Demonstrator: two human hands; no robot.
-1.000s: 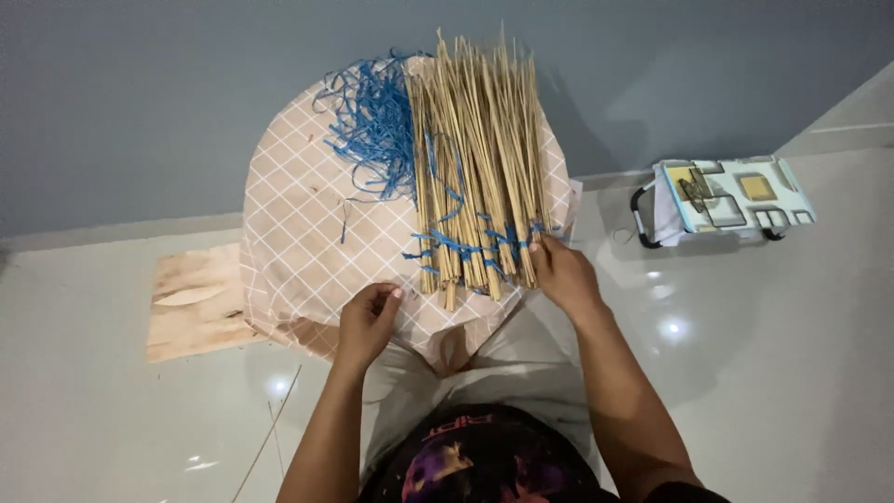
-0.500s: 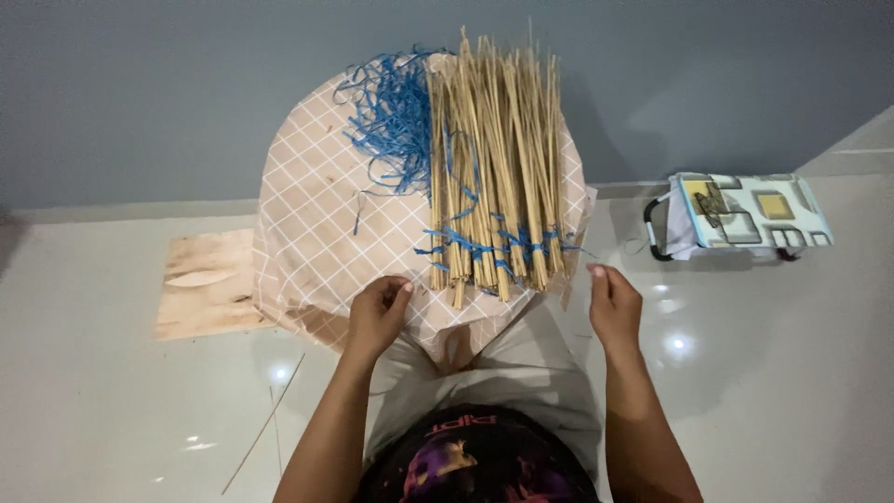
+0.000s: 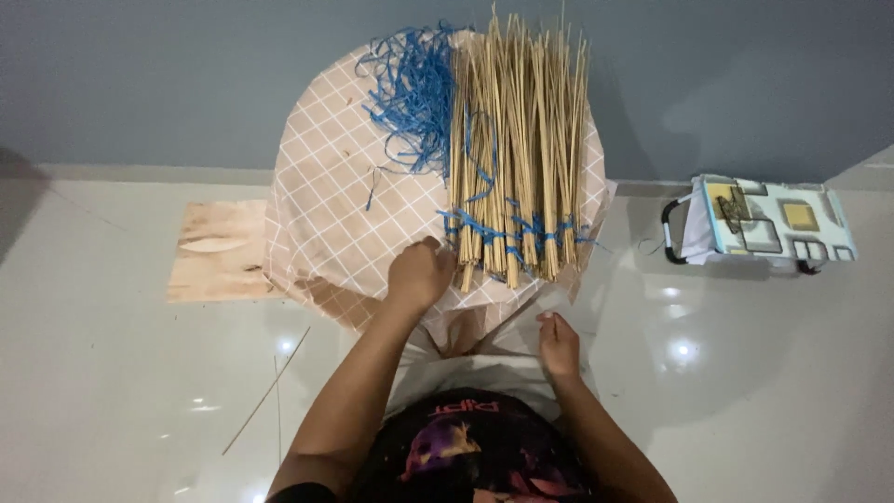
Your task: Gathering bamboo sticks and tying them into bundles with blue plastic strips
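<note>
1. Two hands are in view, both of the person who wears the camera.
2. The left hand (image 3: 421, 274) is on the near edge of the round counter (image 3: 321, 200), just beside the near ends of the sticks (image 3: 517, 154). Its fingers are curled in, and I cannot tell if they pinch something.
3. The right hand (image 3: 559, 343) is lower, off the counter, in front of the person's lap. Its fingertips are pressed together as if on something thin, but what they hold is too small to see.
4. The sticks are many thin pale ones, lying side by side on the right half of the counter, with the far ends toward the wall.
5. A blue string (image 3: 507, 228) is woven across the sticks near their near ends and ties them in a row.
6. A loose heap of blue strands (image 3: 414, 88) lies on the counter, touching the left side of the sticks.
7. The counter has a beige cloth with a white grid.
8. A wooden board (image 3: 219, 251) lies on the white floor, left of the counter.
9. One thin stick (image 3: 265, 391) lies on the floor near the left arm.
10. A patterned bag (image 3: 764, 224) stands on the floor at the right, well apart from the hands.
</note>
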